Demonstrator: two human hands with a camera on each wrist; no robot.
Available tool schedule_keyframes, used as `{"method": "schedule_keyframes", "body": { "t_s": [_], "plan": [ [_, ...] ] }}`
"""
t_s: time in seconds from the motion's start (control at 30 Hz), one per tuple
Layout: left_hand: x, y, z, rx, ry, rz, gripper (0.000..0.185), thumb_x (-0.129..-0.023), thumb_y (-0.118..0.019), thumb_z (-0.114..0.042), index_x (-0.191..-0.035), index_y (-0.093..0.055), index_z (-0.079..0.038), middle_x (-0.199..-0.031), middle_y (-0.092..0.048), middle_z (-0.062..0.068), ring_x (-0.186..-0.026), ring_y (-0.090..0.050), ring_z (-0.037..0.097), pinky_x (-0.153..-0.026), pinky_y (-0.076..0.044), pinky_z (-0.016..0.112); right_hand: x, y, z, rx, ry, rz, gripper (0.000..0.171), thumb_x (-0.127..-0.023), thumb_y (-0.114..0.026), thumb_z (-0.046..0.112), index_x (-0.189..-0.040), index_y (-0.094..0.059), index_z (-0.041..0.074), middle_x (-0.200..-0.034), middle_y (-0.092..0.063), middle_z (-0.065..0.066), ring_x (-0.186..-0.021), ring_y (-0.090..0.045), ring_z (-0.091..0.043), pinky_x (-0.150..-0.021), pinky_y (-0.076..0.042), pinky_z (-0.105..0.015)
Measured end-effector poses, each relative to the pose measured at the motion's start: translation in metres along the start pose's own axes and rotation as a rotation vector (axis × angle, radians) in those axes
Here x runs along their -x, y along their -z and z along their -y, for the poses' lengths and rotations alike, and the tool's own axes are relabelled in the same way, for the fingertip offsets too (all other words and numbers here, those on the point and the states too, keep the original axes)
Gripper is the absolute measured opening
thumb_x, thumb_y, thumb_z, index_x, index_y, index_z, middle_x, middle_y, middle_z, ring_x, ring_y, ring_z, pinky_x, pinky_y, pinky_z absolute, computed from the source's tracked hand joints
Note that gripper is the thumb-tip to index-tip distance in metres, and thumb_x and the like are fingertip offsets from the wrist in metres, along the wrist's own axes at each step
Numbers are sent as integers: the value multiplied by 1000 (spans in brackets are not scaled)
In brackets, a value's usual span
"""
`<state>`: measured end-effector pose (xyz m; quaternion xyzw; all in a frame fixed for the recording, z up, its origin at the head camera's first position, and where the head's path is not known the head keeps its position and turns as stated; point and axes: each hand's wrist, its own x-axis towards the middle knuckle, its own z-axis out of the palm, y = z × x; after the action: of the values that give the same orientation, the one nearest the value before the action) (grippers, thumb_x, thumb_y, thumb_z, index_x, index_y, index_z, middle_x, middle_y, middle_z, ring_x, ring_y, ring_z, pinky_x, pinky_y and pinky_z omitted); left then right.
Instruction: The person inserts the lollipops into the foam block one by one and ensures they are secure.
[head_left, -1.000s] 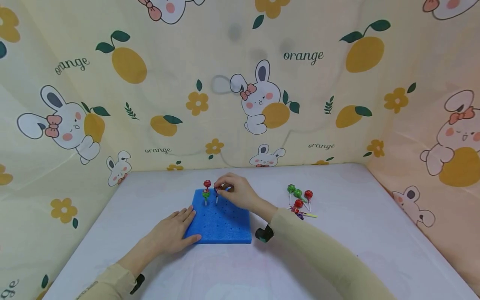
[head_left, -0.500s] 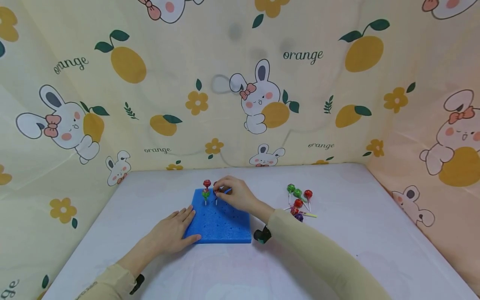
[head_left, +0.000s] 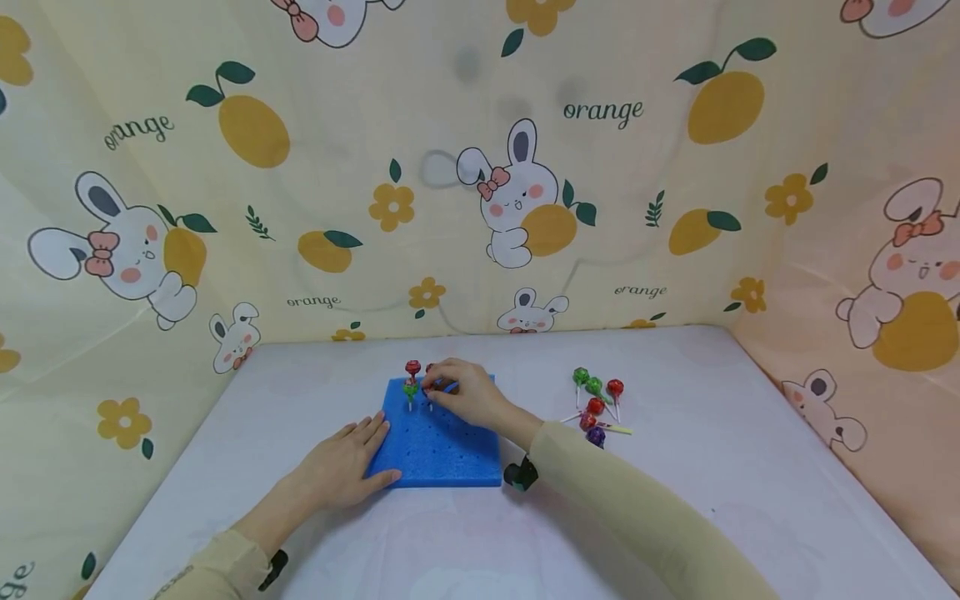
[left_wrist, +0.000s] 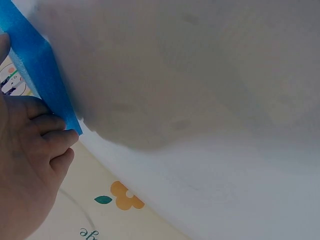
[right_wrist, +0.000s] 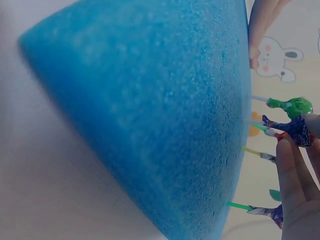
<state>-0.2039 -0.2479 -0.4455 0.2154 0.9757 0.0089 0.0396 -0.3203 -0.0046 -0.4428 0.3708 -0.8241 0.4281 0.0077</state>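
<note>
A blue foam board (head_left: pixel 450 460) dotted with small holes lies on the table. My left hand (head_left: pixel 339 460) rests on its left edge with the fingers extended; the left wrist view shows fingertips along the board's side. My right hand (head_left: pixel 474 402) pinches a purple-wrapped lollipop (right_wrist: pixel 296 131) by its head, over the board's far part, with the white stick's lower end at the foam. Left of it stand a green lollipop (head_left: pixel 410 390) and a red lollipop (head_left: pixel 412 367). Behind the right fingers, more lollipops stand partly hidden, one with a green stick (right_wrist: pixel 240 205).
To the right of the board lies a loose group of lollipops, among them a green one (head_left: pixel 581 376), a red one (head_left: pixel 615 387) and a purple one (head_left: pixel 596 436). A patterned cloth (head_left: pixel 420 250) with rabbits and oranges rises behind the white table (head_left: pixel 570 542).
My right hand has lowered slightly toward the board with the purple lollipop, and less of its stick shows. The left hand has stayed on the board's edge.
</note>
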Motion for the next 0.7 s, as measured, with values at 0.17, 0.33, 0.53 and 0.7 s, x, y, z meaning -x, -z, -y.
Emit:
{"method": "schedule_keyframes", "body": {
  "t_s": [0.17,0.33,0.53,0.7],
  "plan": [
    [0,0,0,4,1,5,88,-102,-55,-61,-153,-43,9,-161,-38,28,-147,-41,45,-119,-35,59,0,-1,4,18,-3,8,18,-101,-71,13,-117,-77,12,-123,-70,-4,-106,-69,-17,-89,-58,-23],
    [-1,-2,-1,14,7,16,89,-101,-54,-62,-154,-42,8,-162,-37,28,-148,-40,45,-119,-35,60,2,-1,4,16,-16,22,20,-100,-71,12,-120,-76,12,-123,-70,-3,-104,-69,-16,-88,-59,-24],
    [-2,-4,-1,9,22,18,89,-101,-54,-63,-155,-42,7,-163,-36,26,-149,-39,44,-120,-34,59,4,0,4,14,-23,28,25,-101,-70,10,-126,-73,13,-127,-68,-2,-104,-70,-16,-86,-59,-23],
    [-2,-2,-1,20,25,22,89,-101,-55,-63,-154,-42,8,-163,-36,27,-148,-39,45,-120,-33,60,5,4,6,15,-6,25,28,-101,-70,9,-129,-72,9,-129,-68,-4,-104,-70,-17,-86,-59,-23]
  ]
}}
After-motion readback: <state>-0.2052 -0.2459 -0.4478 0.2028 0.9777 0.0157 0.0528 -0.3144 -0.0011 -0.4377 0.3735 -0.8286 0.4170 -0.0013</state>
